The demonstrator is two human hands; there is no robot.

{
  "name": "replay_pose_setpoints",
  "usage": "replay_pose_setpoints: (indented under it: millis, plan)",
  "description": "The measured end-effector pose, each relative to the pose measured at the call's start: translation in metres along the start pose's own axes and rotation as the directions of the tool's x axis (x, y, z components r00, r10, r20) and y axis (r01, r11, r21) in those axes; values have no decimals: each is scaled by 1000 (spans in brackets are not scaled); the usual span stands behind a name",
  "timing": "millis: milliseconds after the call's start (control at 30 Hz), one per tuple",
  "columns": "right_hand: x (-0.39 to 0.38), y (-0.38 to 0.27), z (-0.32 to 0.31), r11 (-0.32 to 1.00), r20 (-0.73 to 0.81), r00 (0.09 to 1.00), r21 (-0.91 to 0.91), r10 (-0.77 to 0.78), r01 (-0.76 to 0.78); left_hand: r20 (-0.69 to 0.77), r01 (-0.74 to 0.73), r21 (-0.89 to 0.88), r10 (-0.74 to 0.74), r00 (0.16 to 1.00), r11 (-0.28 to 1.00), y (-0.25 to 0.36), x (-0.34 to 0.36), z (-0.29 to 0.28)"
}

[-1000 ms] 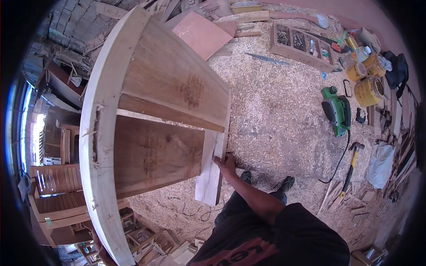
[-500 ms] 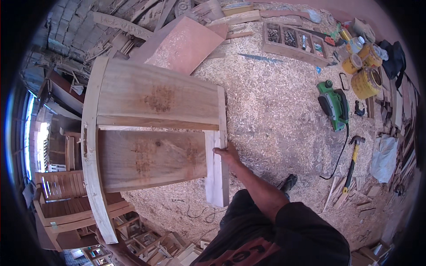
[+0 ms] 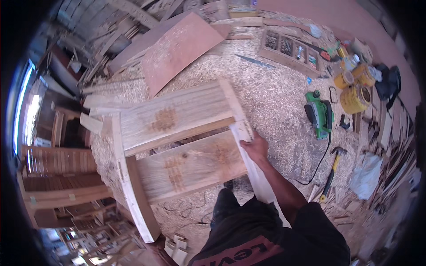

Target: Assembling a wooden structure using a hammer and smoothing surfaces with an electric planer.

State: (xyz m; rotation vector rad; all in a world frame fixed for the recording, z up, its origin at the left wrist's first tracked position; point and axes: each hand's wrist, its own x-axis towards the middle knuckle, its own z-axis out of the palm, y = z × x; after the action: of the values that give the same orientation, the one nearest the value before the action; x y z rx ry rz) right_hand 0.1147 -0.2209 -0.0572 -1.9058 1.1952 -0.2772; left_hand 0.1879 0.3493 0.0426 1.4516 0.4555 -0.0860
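Observation:
A wooden frame (image 3: 191, 165) spans the space before my body, tilted. Two wide boards with brown stains run between its posts, with a gap between the boards. My right hand (image 3: 255, 149) is closed around the post on the right, thumb lying over its inner face. Down at the near end of the left post (image 3: 135, 204), my left hand (image 3: 159, 249) grips from the underside; its fingers are mostly hidden.
Wood shavings cover the floor. To the right lie a green power planer (image 3: 320, 114) with a cord, a hammer (image 3: 333, 174) and yellow tubs (image 3: 355, 99). A compartment box (image 3: 290, 52), handsaw (image 3: 255, 61) and reddish panel (image 3: 184, 51) lie farther off. Slatted wooden furniture (image 3: 62, 173) stands left.
The wooden frame has turned and shifted right and closer to my body, its far end now lower in view. Both hands have moved right with it, keeping their hold.

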Motion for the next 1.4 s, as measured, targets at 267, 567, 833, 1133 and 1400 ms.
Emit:
replay_pose_setpoints:
  millis: [267,567,833,1133,1400]
  plan:
    - [-56,91,-77,996,-265,964,77,-22,44,135,411,-365,-389,911,835,-105,-11,10]
    - [-75,138,-111,963,-555,827,-166,88,-214,386,635,-91,-560,733,767,-169,88,110]
    - [-85,154,-83,931,-603,777,-151,178,-331,328,625,41,-601,729,780,-195,163,156]
    - [-118,170,-92,982,-366,921,175,133,-72,-289,624,168,-567,771,763,-196,221,115]
    - [-219,325,-198,795,-804,482,-17,350,-607,-4,94,427,-103,995,899,-82,76,219]
